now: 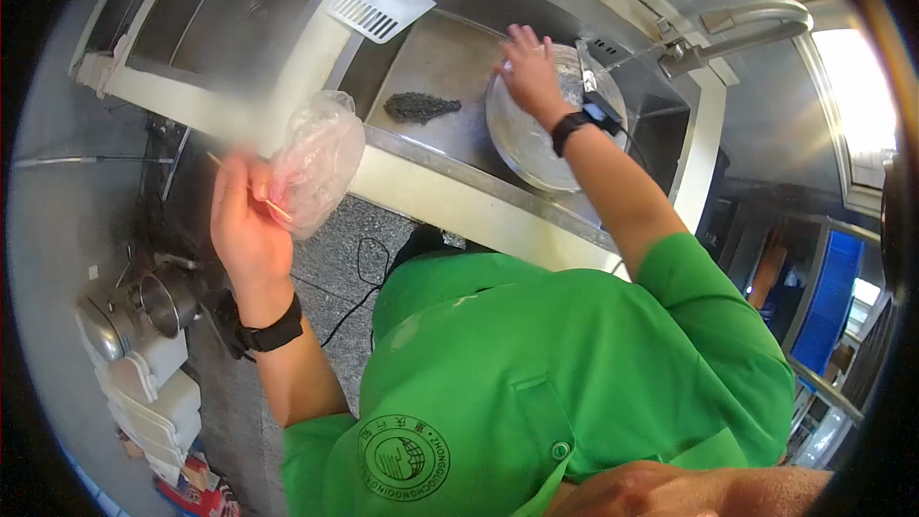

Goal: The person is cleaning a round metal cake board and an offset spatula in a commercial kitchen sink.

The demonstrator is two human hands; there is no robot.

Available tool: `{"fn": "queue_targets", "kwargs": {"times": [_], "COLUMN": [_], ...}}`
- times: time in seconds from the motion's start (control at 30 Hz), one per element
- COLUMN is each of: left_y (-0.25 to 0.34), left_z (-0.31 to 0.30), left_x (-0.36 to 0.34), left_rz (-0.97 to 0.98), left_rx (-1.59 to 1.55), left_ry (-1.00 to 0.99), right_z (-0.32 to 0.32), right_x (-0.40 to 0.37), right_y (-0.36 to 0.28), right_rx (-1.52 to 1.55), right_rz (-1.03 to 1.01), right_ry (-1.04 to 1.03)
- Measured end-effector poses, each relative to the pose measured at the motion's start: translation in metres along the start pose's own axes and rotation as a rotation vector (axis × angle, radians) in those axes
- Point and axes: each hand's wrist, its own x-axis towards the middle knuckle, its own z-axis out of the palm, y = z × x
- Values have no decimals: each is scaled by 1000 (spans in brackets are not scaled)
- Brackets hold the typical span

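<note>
At the left, my left hand has its fingers closed on a thin wooden stick. A crumpled clear plastic bag, pinkish near the fingers, hangs right beside that hand. My right hand reaches into the sink with its fingers spread, over the far rim of a large round basin that leans there. Left of the basin, a dark, rough-textured scrubber-like clump lies on the floor of the metal sink.
A white slotted plate rests on the divider by the sink's left corner. The faucet arches in from the right. At lower left stand a steel pot and white containers. A black cable trails over the floor.
</note>
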Motion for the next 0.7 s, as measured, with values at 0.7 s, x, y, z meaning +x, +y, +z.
{"fn": "queue_targets", "kwargs": {"times": [0.7], "left_y": [-22], "left_z": [4], "left_x": [15], "left_rz": [-87], "left_rx": [-13], "left_ry": [34], "right_z": [-17], "right_x": [-67], "right_y": [112], "right_rx": [-252], "right_rz": [814], "right_ry": [-397]}}
